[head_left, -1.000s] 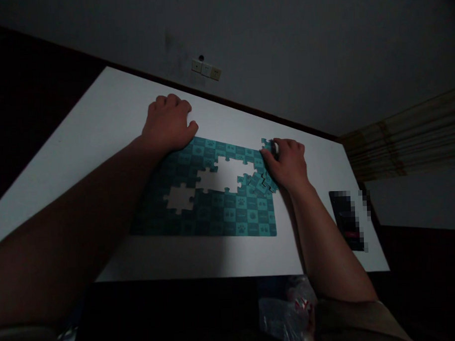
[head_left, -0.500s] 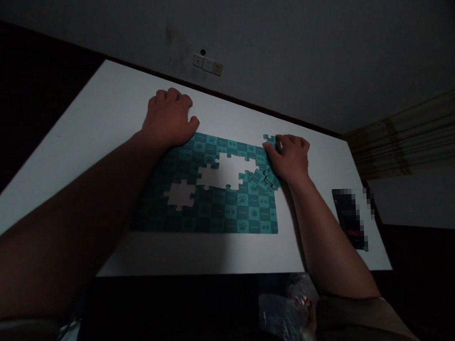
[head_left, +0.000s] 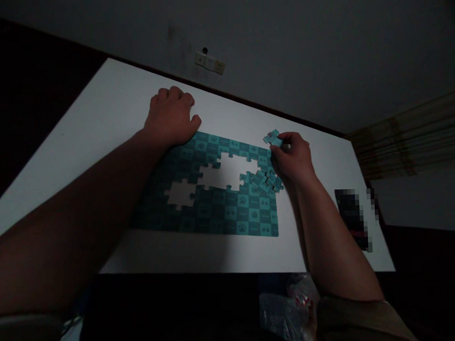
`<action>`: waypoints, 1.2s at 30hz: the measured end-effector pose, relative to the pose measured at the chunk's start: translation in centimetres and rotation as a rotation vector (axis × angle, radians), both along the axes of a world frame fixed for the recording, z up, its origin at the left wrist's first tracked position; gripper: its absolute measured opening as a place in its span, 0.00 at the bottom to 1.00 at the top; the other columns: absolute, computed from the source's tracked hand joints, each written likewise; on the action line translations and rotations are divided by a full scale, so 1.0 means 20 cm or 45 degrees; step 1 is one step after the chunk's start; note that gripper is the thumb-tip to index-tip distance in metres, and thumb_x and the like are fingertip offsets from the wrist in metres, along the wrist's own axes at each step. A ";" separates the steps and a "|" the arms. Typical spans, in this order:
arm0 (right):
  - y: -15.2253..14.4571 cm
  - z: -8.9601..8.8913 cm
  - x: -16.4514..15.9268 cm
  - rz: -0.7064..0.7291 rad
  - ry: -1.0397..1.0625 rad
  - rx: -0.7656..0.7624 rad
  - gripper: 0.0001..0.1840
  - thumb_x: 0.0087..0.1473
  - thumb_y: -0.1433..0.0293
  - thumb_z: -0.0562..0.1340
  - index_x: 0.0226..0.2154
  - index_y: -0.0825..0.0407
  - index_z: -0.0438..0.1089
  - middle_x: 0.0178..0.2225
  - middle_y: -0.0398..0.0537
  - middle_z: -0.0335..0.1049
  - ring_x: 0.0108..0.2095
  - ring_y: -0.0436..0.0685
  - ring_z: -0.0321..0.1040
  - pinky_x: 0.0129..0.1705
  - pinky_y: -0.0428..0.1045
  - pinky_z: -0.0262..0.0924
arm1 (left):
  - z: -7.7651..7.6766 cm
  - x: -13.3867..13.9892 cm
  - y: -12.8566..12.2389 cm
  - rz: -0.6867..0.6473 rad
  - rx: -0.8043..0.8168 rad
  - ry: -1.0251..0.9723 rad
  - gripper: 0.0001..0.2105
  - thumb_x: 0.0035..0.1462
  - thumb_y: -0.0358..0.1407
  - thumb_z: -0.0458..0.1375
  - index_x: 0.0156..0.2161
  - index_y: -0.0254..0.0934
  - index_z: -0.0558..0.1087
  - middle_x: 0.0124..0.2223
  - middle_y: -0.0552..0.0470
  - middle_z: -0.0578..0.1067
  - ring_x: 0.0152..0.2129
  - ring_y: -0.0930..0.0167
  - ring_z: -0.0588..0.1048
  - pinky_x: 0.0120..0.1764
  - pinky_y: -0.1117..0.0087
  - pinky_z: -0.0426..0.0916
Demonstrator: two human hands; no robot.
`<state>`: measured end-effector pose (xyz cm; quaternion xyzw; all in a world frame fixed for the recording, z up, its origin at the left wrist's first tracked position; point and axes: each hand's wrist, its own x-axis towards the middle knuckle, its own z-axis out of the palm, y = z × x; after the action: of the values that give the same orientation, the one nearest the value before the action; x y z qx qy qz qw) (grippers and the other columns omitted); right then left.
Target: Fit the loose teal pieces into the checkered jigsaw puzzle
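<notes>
A green checkered jigsaw puzzle (head_left: 242, 200) lies flat on the white tabletop (head_left: 324, 157), around the middle, well apart from the right edge and nearer the near edge than the far left corner. White shows through two gaps in it: a small one towards the left edge of the tabletop, and a larger, stepped one that reaches towards the right.

The right hand (head_left: 296, 156) pinches a puzzle piece (head_left: 273, 138) between thumb and forefinger, just beyond the puzzle's far right corner, on the side of the tabletop's far edge. The piece is tilted. The other fingers are curled in. Below this hand, a small pile of loose pieces (head_left: 267, 181) overlaps the puzzle's right border, some lying on top of others.

The left hand (head_left: 171, 115) is spread, palm down, its thumb held apart from the fingers. It covers the puzzle's far left corner, with its fingertips towards the tabletop's far edge; whether it presses on the puzzle cannot be told.

Near the tabletop's right edge lies a dark flat object (head_left: 349, 216), partly blurred out.
</notes>
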<state>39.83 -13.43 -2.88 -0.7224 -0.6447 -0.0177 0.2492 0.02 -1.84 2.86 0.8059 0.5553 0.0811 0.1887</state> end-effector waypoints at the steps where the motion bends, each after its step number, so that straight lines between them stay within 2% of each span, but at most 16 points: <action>1: -0.01 0.02 -0.02 -0.042 0.061 0.016 0.22 0.69 0.57 0.70 0.61 0.46 0.82 0.55 0.64 0.88 0.56 0.80 0.85 0.63 0.79 0.83 | 0.00 0.00 0.00 0.000 -0.002 0.003 0.65 0.61 0.80 0.45 0.90 0.37 0.64 0.78 0.50 0.82 0.85 0.41 0.47 0.84 0.33 0.43; 5: -0.06 0.17 -0.15 -0.042 0.388 0.176 0.17 0.72 0.50 0.69 0.57 0.37 0.82 0.55 0.58 0.88 0.53 0.77 0.86 0.58 0.73 0.84 | -0.01 0.00 0.00 0.012 -0.009 -0.049 0.63 0.61 0.78 0.51 0.90 0.40 0.65 0.78 0.49 0.82 0.85 0.37 0.49 0.85 0.29 0.45; 7: -0.10 0.24 -0.24 0.087 0.511 0.162 0.17 0.69 0.47 0.74 0.53 0.37 0.83 0.52 0.58 0.89 0.49 0.75 0.85 0.53 0.71 0.84 | -0.02 0.00 0.01 0.013 0.017 -0.079 0.60 0.63 0.76 0.55 0.90 0.42 0.67 0.79 0.47 0.82 0.85 0.34 0.52 0.86 0.25 0.48; 9: -0.15 0.27 -0.31 0.228 0.633 0.049 0.20 0.64 0.46 0.78 0.50 0.38 0.85 0.46 0.54 0.88 0.43 0.72 0.84 0.47 0.68 0.83 | -0.03 -0.01 0.02 0.020 0.053 -0.100 0.55 0.64 0.71 0.60 0.89 0.45 0.71 0.80 0.43 0.80 0.86 0.30 0.55 0.86 0.23 0.52; 12: -0.19 0.26 -0.39 0.367 0.791 -0.276 0.21 0.62 0.48 0.81 0.52 0.38 0.90 0.38 0.46 0.85 0.35 0.66 0.81 0.39 0.63 0.80 | -0.04 -0.01 0.03 0.033 0.074 -0.130 0.50 0.66 0.66 0.65 0.88 0.49 0.73 0.82 0.41 0.79 0.87 0.27 0.57 0.87 0.22 0.54; 15: -0.21 0.23 -0.40 0.442 0.797 -0.412 0.16 0.66 0.51 0.81 0.52 0.37 0.93 0.32 0.41 0.79 0.30 0.62 0.74 0.35 0.60 0.71 | -0.06 -0.02 0.04 0.034 0.053 -0.173 0.51 0.67 0.65 0.64 0.89 0.50 0.72 0.82 0.45 0.80 0.87 0.27 0.54 0.88 0.20 0.51; 19: -0.21 0.23 -0.39 0.457 0.776 -0.389 0.14 0.67 0.54 0.80 0.52 0.37 0.94 0.32 0.41 0.76 0.31 0.61 0.71 0.35 0.60 0.68 | -0.06 -0.02 0.03 0.046 0.066 -0.193 0.46 0.69 0.64 0.61 0.88 0.55 0.75 0.81 0.45 0.80 0.87 0.30 0.55 0.89 0.23 0.51; 21: -0.21 0.24 -0.40 0.444 0.750 -0.383 0.15 0.67 0.53 0.80 0.52 0.38 0.94 0.33 0.42 0.77 0.31 0.61 0.71 0.34 0.60 0.68 | -0.06 -0.02 0.03 0.046 0.093 -0.174 0.43 0.72 0.62 0.60 0.87 0.54 0.76 0.82 0.44 0.79 0.87 0.31 0.58 0.88 0.23 0.53; 25: -0.21 0.25 -0.42 0.417 0.716 -0.388 0.16 0.65 0.51 0.80 0.51 0.37 0.93 0.32 0.42 0.76 0.31 0.62 0.71 0.34 0.60 0.70 | -0.05 -0.01 0.03 0.035 0.172 -0.071 0.42 0.76 0.57 0.58 0.85 0.37 0.78 0.84 0.36 0.75 0.82 0.33 0.64 0.86 0.27 0.61; 26: -0.21 0.25 -0.42 0.423 0.717 -0.393 0.16 0.65 0.51 0.80 0.51 0.37 0.93 0.32 0.42 0.76 0.31 0.62 0.71 0.34 0.60 0.70 | -0.05 -0.01 0.03 0.031 0.177 -0.060 0.42 0.77 0.57 0.57 0.85 0.36 0.78 0.84 0.36 0.75 0.81 0.34 0.64 0.85 0.28 0.62; 29: -0.21 0.25 -0.41 0.446 0.720 -0.395 0.15 0.67 0.51 0.80 0.52 0.36 0.93 0.32 0.42 0.76 0.31 0.62 0.72 0.33 0.59 0.70 | -0.05 -0.01 0.03 0.032 0.143 -0.101 0.42 0.75 0.61 0.57 0.86 0.46 0.78 0.83 0.43 0.78 0.83 0.34 0.62 0.86 0.27 0.59; 31: -0.21 0.24 -0.40 0.452 0.716 -0.393 0.15 0.68 0.51 0.79 0.52 0.36 0.94 0.32 0.42 0.76 0.32 0.62 0.72 0.34 0.59 0.70 | -0.05 -0.01 0.03 0.039 0.125 -0.122 0.42 0.73 0.61 0.58 0.86 0.51 0.78 0.83 0.44 0.79 0.84 0.32 0.60 0.86 0.25 0.57; 36: -0.21 0.24 -0.40 0.481 0.712 -0.382 0.13 0.69 0.52 0.79 0.53 0.35 0.94 0.34 0.43 0.77 0.33 0.62 0.72 0.35 0.60 0.71 | -0.05 -0.01 0.03 0.028 0.114 -0.141 0.47 0.72 0.63 0.56 0.87 0.45 0.76 0.82 0.43 0.80 0.84 0.33 0.59 0.87 0.26 0.55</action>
<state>31.91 -17.66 1.83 -0.5961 -0.6692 0.3215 0.3058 -0.24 -1.28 1.85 0.8015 0.5488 0.1526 0.1819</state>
